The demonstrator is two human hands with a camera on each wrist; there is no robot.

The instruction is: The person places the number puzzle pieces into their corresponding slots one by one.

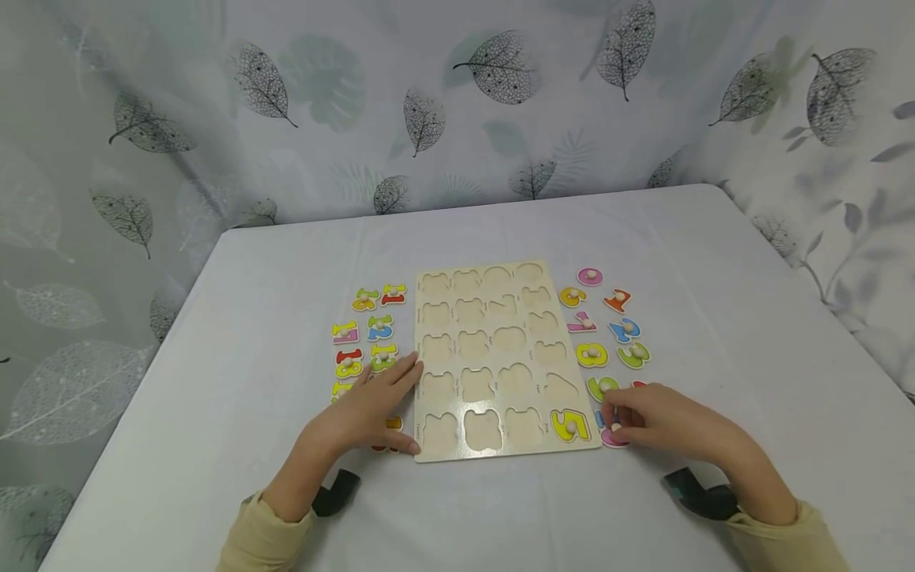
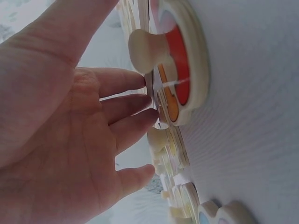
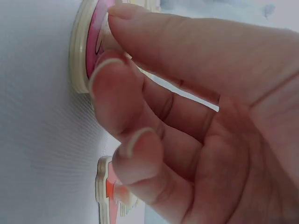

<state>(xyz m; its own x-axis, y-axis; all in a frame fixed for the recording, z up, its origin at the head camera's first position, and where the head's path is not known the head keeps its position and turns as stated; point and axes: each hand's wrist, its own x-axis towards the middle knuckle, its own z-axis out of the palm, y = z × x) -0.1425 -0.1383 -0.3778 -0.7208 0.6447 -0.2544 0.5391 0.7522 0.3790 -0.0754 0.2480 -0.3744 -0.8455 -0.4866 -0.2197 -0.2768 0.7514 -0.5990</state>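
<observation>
A wooden number puzzle board (image 1: 472, 397) lies flat on the table, with a yellow number 5 piece (image 1: 569, 427) in its bottom right recess. My left hand (image 1: 368, 413) rests at the board's left edge, fingers spread and straight, partly covering some number pieces. A red and orange piece (image 2: 180, 70) with a round knob lies beside it in the left wrist view. To the right of the board, my right hand (image 1: 661, 417) pinches the knob of a pink number piece (image 1: 613, 439) between thumb and fingers. That pink piece (image 3: 95, 42) sits low at the table surface, its number partly hidden.
Knobbed number pieces stand in columns left of the board, among them a red and yellow 18 (image 1: 349, 364). More lie to its right, including a yellow 8 (image 1: 592, 355), a blue 2 (image 1: 625, 330) and a pink 0 (image 1: 590, 276). The white cloth (image 1: 715, 318) covers the table.
</observation>
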